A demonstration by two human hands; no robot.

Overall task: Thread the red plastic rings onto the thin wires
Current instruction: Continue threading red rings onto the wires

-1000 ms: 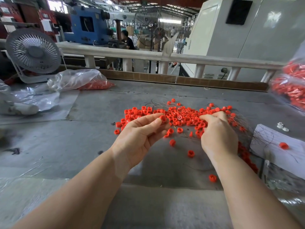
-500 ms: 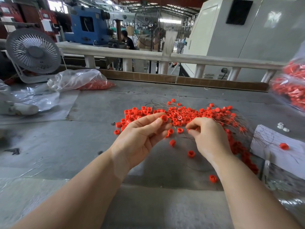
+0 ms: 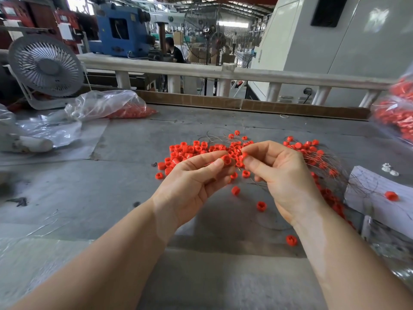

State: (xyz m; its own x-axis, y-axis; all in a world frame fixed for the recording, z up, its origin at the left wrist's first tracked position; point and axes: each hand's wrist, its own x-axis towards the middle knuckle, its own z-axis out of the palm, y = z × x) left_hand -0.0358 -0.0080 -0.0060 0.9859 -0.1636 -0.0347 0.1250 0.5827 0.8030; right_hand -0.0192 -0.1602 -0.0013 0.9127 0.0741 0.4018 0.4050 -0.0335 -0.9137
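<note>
- The left hand (image 3: pixel 190 186) pinches one red ring (image 3: pixel 226 159) between its thumb and first finger. The hole of the ring faces up and toward the other hand.
- The right hand (image 3: pixel 283 180) pinches something red (image 3: pixel 244 155) at its fingertips, just beside the left hand's ring. It may be another ring with a wire end, but it is too small to tell.
- The other fingers of both hands are curled in loosely under the pinching ones.
- Behind the fingertips lies the big pile of red rings (image 3: pixel 201 148), mixed with thin wires (image 3: pixel 319 162). More wires spread out past the right hand's knuckles.
- A few loose rings lie on the grey table (image 3: pixel 89 198) below the fingers, one (image 3: pixel 261 206) near the right wrist.
- I think the hands are trying to meet so the wire can go in the hole.
- The wire is very thin and bendy. If it misses the hole, it could bend or slide off the side of the ring.
- If the left pinch is too soft, the ring could pop out and roll in with the loose ones.
- The right hand sits close over the tangled wires, so a wire could snag and drag other rings along.
</note>
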